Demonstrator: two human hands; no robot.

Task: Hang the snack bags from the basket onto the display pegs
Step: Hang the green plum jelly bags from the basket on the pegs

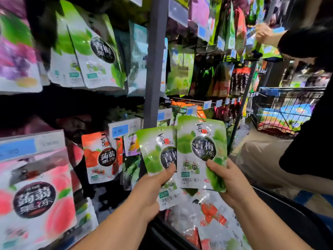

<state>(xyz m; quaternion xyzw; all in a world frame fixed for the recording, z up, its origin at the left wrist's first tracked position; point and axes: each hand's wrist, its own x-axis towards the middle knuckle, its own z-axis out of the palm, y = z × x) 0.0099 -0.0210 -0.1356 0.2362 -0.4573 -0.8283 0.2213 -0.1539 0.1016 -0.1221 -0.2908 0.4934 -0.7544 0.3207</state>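
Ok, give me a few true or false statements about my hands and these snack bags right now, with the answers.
1. Each hand holds one green bag. True: the left hand grips the left green bag and the right hand grips the right green bag.
2. The right green bag overlaps the front of the left green bag. True.
3. Both held bags already hang on a peg. False: they are held up in front of the display, on no peg.
4. The basket holds nothing. False: loose bags lie in it.
5. The red bag on the display hangs to the right of the held bags. False: it hangs to their left.
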